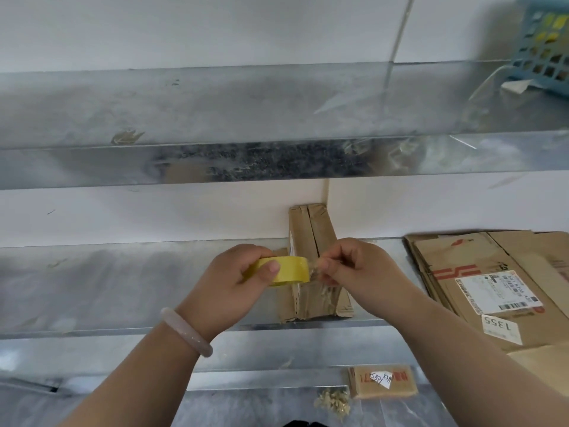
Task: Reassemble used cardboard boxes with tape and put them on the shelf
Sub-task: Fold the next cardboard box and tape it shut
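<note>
**Head view: box half hidden behind hands**

Nearest, the left hand (228, 282) grips a yellow tape roll (289, 269), thumb across its rim. The right hand (354, 269) pinches the clear, hard-to-see tape end beside it. Both hide the middle of a worn, creased cardboard box (308, 229) standing on the metal shelf (107, 288) just behind. Flattened boxes (455, 263) at right and a blue basket (542, 57) above run out of frame.

Tape roll (286, 270): yellow, on edge, just in front of the upright box, clear end peeled to its right.
Upright box (311, 229): brown, worn, centre seam, mid-shelf against the far wall.
Flat boxes (492, 272): stacked at right, labelled.
Shelf (92, 288): grey metal.
</note>
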